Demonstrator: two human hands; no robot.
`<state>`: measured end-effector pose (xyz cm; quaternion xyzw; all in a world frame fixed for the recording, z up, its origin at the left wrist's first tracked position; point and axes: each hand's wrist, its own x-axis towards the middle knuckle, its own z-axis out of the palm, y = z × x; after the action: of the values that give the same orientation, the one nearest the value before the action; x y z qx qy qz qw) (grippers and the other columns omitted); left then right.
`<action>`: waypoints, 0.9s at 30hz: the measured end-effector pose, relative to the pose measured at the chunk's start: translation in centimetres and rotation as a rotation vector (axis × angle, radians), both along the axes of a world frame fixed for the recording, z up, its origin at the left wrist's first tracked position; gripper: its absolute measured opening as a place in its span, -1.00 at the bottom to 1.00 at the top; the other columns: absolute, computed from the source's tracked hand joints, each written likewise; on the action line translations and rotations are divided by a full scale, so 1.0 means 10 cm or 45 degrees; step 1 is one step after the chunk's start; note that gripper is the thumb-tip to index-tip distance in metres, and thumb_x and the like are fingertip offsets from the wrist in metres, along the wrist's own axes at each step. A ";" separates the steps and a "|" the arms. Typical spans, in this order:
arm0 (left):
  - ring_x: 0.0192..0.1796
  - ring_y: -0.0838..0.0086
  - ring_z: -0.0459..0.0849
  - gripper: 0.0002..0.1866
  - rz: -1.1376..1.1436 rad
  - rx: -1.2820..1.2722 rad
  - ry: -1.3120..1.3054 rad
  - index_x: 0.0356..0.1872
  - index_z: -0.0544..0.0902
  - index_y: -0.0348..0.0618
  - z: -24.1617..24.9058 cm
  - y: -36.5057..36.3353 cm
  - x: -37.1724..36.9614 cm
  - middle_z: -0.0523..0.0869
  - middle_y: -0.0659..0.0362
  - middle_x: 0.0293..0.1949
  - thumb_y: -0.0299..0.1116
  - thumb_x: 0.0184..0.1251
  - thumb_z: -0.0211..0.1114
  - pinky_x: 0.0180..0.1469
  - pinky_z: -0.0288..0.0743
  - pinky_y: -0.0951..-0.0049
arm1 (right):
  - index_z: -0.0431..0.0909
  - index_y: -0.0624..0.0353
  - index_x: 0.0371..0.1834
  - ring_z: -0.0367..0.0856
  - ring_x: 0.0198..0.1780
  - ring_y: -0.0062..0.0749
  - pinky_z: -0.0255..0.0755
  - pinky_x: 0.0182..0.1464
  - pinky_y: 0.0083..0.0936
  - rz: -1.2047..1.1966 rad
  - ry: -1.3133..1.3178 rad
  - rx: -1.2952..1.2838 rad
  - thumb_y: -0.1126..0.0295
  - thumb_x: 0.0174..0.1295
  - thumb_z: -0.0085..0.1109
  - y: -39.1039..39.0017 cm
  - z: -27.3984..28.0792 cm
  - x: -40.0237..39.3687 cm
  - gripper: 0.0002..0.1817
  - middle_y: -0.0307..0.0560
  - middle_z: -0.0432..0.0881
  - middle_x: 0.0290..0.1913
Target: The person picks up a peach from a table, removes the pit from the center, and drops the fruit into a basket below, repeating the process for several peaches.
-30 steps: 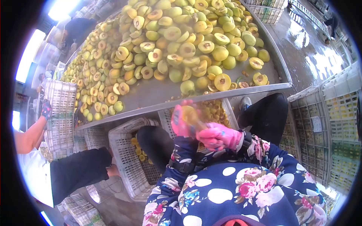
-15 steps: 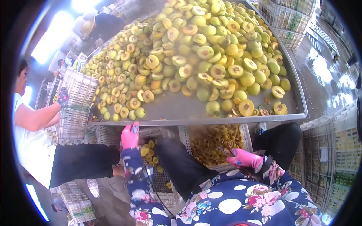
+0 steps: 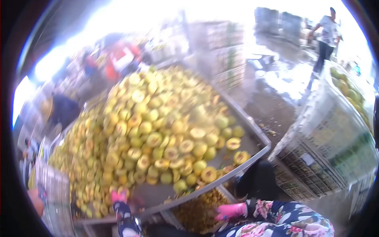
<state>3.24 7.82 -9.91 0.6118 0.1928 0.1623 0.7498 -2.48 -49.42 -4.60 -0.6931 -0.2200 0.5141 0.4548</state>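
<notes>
The person's left hand point(image 3: 119, 196), in a pink glove, reaches up onto the near edge of the metal table point(image 3: 158, 195), at about seven o'clock in the view, touching or just beside the lowest fruit of the big heap of peaches point(image 3: 150, 130); the picture is too blurred to tell whether its fingers are closed on a fruit or spread. The right hand point(image 3: 231, 211), also in a pink glove, hangs lower at about five o'clock, just over the near crate of fruit pieces point(image 3: 197, 209) that stands under the table's front edge; its fingers look curled, but whether they hold anything cannot be told. The heap is made of yellow-green fruit, many cut in half with the dark pit hollow showing, and it fills the table from the centre out towards ten o'clock. The person's floral sleeve point(image 3: 284, 221) lies at the bottom right. At three o'clock stands a stack of white plastic crates point(image 3: 331, 146), the top one loaded with fruit. At nine o'clock another person's hand point(image 3: 37, 195) is at a crate point(image 3: 55, 197) beside the table. At one o'clock, well apart, a person point(image 3: 325, 37) walks across the wet floor point(image 3: 276, 91).
</notes>
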 end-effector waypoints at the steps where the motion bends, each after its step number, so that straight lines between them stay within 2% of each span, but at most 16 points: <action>1: -0.42 0.30 0.59 -0.62 0.320 0.579 0.449 -0.21 0.49 -0.28 0.23 -0.27 -0.03 0.59 0.06 -0.34 -0.42 -0.08 0.41 -0.48 0.49 0.42 | 0.38 0.21 -0.45 0.40 -0.64 -0.57 0.24 -0.64 -0.57 -0.042 -0.182 0.003 0.11 0.17 0.05 0.04 -0.03 0.00 -0.66 -0.23 0.44 -0.62; 3: -0.65 0.41 0.56 -0.60 0.284 0.892 0.903 -0.21 0.49 -0.30 0.61 -0.64 -0.01 0.61 0.11 -0.50 -0.41 -0.08 0.44 -0.69 0.40 0.43 | 0.37 0.19 -0.43 0.41 -0.61 -0.58 0.24 -0.64 -0.58 -0.109 0.043 -0.067 0.11 0.19 0.03 0.04 0.23 0.10 -0.67 -0.24 0.43 -0.63; 4: -0.73 0.42 0.52 -0.65 0.258 0.738 0.791 -0.24 0.48 -0.28 0.57 -0.71 -0.02 0.60 0.09 -0.52 -0.42 -0.04 0.41 -0.77 0.35 0.41 | 0.37 0.18 -0.42 0.42 -0.60 -0.59 0.23 -0.64 -0.59 -0.116 0.170 -0.099 0.10 0.20 0.01 0.03 0.35 0.11 -0.67 -0.24 0.42 -0.63; 7: -0.75 0.40 0.50 -0.68 0.390 0.594 0.678 -0.26 0.47 -0.25 0.62 -1.01 -0.05 0.59 0.10 -0.50 -0.47 -0.04 0.40 -0.80 0.33 0.44 | 0.36 0.17 -0.36 0.43 -0.59 -0.59 0.23 -0.65 -0.59 -0.204 0.118 -0.043 0.10 0.21 0.00 -0.08 0.56 0.20 -0.68 -0.25 0.42 -0.62; 8: -0.72 0.37 0.52 -0.70 0.357 0.577 0.597 -0.25 0.46 -0.23 0.66 -1.07 -0.05 0.59 0.09 -0.48 -0.41 0.01 0.36 -0.77 0.37 0.40 | 0.34 0.15 -0.29 0.38 -0.67 -0.61 0.19 -0.69 -0.59 -0.214 0.063 -0.035 0.12 0.22 0.03 -0.11 0.59 0.22 -0.70 -0.28 0.41 -0.61; 10: -0.65 0.31 0.57 -0.73 0.285 0.550 0.451 -0.23 0.46 -0.18 0.76 -1.18 -0.06 0.60 0.09 -0.44 -0.29 0.12 0.28 -0.72 0.43 0.33 | 0.33 0.14 -0.28 0.35 -0.71 -0.62 0.17 -0.71 -0.62 -0.352 0.179 0.050 0.14 0.22 0.06 -0.16 0.72 0.24 -0.71 -0.28 0.41 -0.61; 13: -0.42 0.24 0.63 -0.67 -0.034 -0.426 0.202 -0.17 0.45 -0.12 0.99 -1.52 -0.12 0.62 0.08 -0.32 -0.07 0.24 0.02 -0.51 0.54 0.10 | 0.31 0.12 -0.24 0.34 -0.73 -0.66 0.21 -0.72 -0.70 -0.489 0.312 0.237 0.16 0.21 0.11 -0.17 0.74 0.24 -0.70 -0.29 0.40 -0.61; 15: -0.25 0.20 0.63 -0.56 -0.217 -0.936 0.264 -0.13 0.44 -0.08 0.96 -1.78 -0.18 0.62 0.08 -0.24 0.05 0.31 -0.20 -0.34 0.56 -0.09 | 0.31 0.11 -0.23 0.36 -0.72 -0.67 0.23 -0.71 -0.72 -0.533 0.307 0.366 0.15 0.21 0.11 -0.12 0.91 0.28 -0.70 -0.30 0.40 -0.60; 17: -0.26 0.24 0.63 -0.72 -0.374 -1.038 0.247 -0.15 0.42 -0.10 1.31 -2.59 -0.35 0.59 0.06 -0.23 -0.13 0.30 -0.01 -0.34 0.58 -0.09 | 0.33 0.11 -0.24 0.35 -0.72 -0.68 0.24 -0.71 -0.72 -0.564 0.246 0.435 0.15 0.20 0.12 -0.03 1.11 0.30 -0.71 -0.31 0.40 -0.59; 19: -0.28 0.29 0.62 -0.79 -0.242 -0.478 -0.004 -0.16 0.40 -0.12 1.56 -3.46 -0.54 0.58 0.05 -0.27 -0.36 0.21 0.17 -0.29 0.60 0.08 | 0.34 0.11 -0.26 0.35 -0.72 -0.67 0.25 -0.71 -0.72 -0.647 0.232 0.532 0.15 0.20 0.13 0.08 1.14 0.32 -0.70 -0.31 0.40 -0.59; 21: -0.28 0.31 0.62 -0.70 -0.244 -0.641 -0.043 -0.18 0.40 -0.11 1.36 -3.82 -0.53 0.58 0.07 -0.32 -0.53 0.08 0.28 -0.25 0.59 0.32 | 0.38 0.18 -0.16 0.38 -0.68 -0.67 0.27 -0.69 -0.71 -0.653 0.124 0.550 0.13 0.18 0.16 0.12 1.13 0.33 -0.63 -0.27 0.45 -0.54; 23: -0.27 0.33 0.61 -0.72 -0.217 -0.586 -0.001 -0.21 0.43 -0.14 1.35 -4.10 -0.60 0.59 0.11 -0.33 -0.46 0.07 0.31 -0.20 0.55 0.40 | 0.39 0.21 -0.09 0.40 -0.66 -0.67 0.28 -0.68 -0.71 -0.730 -0.093 0.505 0.12 0.17 0.16 0.17 0.98 0.36 -0.59 -0.24 0.48 -0.50; 24: -0.27 0.35 0.61 -0.72 -0.210 -0.556 0.017 -0.22 0.45 -0.15 1.35 -4.17 -0.61 0.60 0.13 -0.34 -0.43 0.06 0.33 -0.18 0.53 0.43 | 0.39 0.25 -0.03 0.44 -0.61 -0.63 0.31 -0.62 -0.68 -0.709 -0.032 0.485 0.10 0.15 0.18 0.10 1.02 0.38 -0.52 -0.20 0.51 -0.44; 26: -0.16 0.30 0.60 -0.71 -0.473 0.107 0.017 -0.08 0.45 -0.18 0.74 -3.92 -0.53 0.56 0.05 -0.15 -0.36 0.19 0.21 -0.09 0.52 0.31 | 0.39 0.26 -0.06 0.40 -0.60 -0.67 0.26 -0.59 -0.68 -0.705 -0.144 0.388 0.15 0.16 0.19 0.04 1.15 0.34 -0.56 -0.25 0.49 -0.48; 27: -0.11 0.29 0.59 -0.68 -0.564 0.406 0.014 -0.03 0.44 -0.20 0.73 -3.92 -0.53 0.55 0.03 -0.08 -0.30 0.24 0.15 -0.05 0.50 0.28 | 0.39 0.26 -0.07 0.38 -0.60 -0.69 0.23 -0.58 -0.69 -0.704 -0.200 0.338 0.17 0.16 0.19 0.01 1.19 0.32 -0.58 -0.28 0.47 -0.50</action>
<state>-2.04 -31.36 -2.63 0.7503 0.0303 0.0193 0.6601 0.75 -49.27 7.28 -0.6989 -0.1226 0.2827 0.6454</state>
